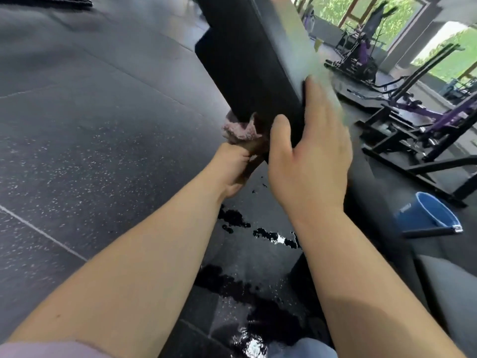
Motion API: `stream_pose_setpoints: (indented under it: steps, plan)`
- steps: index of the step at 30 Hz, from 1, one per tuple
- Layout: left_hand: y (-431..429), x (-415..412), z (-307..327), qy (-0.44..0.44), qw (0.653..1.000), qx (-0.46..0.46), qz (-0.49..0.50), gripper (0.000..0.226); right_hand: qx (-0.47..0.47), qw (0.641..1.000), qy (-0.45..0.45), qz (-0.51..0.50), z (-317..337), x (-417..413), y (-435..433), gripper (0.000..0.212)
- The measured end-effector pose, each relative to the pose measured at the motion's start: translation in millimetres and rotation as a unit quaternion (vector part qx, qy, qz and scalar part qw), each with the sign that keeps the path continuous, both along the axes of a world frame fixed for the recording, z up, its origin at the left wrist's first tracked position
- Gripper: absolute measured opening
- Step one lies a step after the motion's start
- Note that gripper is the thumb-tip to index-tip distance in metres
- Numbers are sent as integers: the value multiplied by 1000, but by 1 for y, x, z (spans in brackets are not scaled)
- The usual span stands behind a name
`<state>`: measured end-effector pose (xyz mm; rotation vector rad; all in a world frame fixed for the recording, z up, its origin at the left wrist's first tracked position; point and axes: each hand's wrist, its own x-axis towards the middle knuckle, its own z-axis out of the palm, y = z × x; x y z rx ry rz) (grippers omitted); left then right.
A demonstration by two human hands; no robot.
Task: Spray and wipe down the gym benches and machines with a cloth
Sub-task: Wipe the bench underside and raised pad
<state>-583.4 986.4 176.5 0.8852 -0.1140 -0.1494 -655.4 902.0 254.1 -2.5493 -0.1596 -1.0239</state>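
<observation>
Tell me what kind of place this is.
Most likely a gym: speckled rubber floor, purple weight machines by the windows, and a black bench pad held by the right hand.

Black bench pad (247, 63), seemingly pink cloth (238, 130), blue bucket (423, 215), white-speckled dark floor (77, 140).

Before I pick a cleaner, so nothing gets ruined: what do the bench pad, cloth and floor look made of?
The bench pad: likely black vinyl upholstery, smooth with a dull sheen. The cloth: pink terry or microfibre, by its fuzzy nap. The floor: seemingly rubber tiles, dark, white-flecked, with seams.
</observation>
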Motion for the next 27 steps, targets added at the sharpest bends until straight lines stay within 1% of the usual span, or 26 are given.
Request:
stream_pose_setpoints:
  steps: [2,4,6,8,9,10,11,12,13,15,16,18,20,21,22,23,25,26,27]
  plan:
    - [-20,-8,-14,-45,998,34,-38,43,14,1000,2,-20,-23,-16,-26,57]
    - [-44,-19,-31,-81,990,88,-82,33,31,999,2,-34,-51,-32,-54,56]
    - [-70,-31,-48,-79,983,133,-99,28,50,997,5,-56,-77,-43,-86,54]
    - [-95,-43,-66,-52,982,154,-95,28,79,992,22,-100,-103,-56,-124,54]
    - [-101,-46,-71,-40,982,160,-91,36,96,987,31,-125,-113,-60,-140,53]
    - [-110,-50,-77,-30,980,169,-95,48,110,982,42,-151,-124,-66,-157,53]
    - [-116,-53,-82,-27,978,180,-99,61,111,979,49,-166,-132,-70,-169,52]
    - [-125,-56,-87,-32,973,200,-108,67,104,979,52,-169,-139,-72,-180,52]
    - [-134,-58,-95,-34,966,230,-117,67,99,980,51,-166,-143,-72,-187,52]
    - [-154,-64,-110,-34,950,285,-122,53,119,979,43,-162,-147,-66,-195,52]
    - [-160,-66,-116,-30,946,303,-110,47,129,978,33,-160,-147,-62,-197,52]
    - [-169,-68,-122,-34,943,318,-96,43,140,977,10,-161,-150,-59,-199,51]
    - [-168,-69,-120,-42,940,327,-88,38,179,971,-21,-158,-152,-57,-199,48]
    - [-165,-71,-117,-36,939,331,-82,33,215,961,-47,-167,-152,-56,-198,45]
    - [-162,-75,-114,-29,936,340,-84,29,257,943,-84,-195,-153,-57,-199,42]
    - [-159,-81,-114,-25,931,351,-99,26,299,916,-124,-236,-156,-60,-201,39]
    - [-152,-94,-119,-38,918,360,-163,21,369,853,-185,-319,-175,-76,-202,32]
    - [-149,-97,-126,-38,911,367,-187,22,402,828,-191,-342,-189,-86,-196,28]
    - [-145,-99,-133,-18,907,373,-193,26,445,808,-178,-342,-202,-95,-186,22]
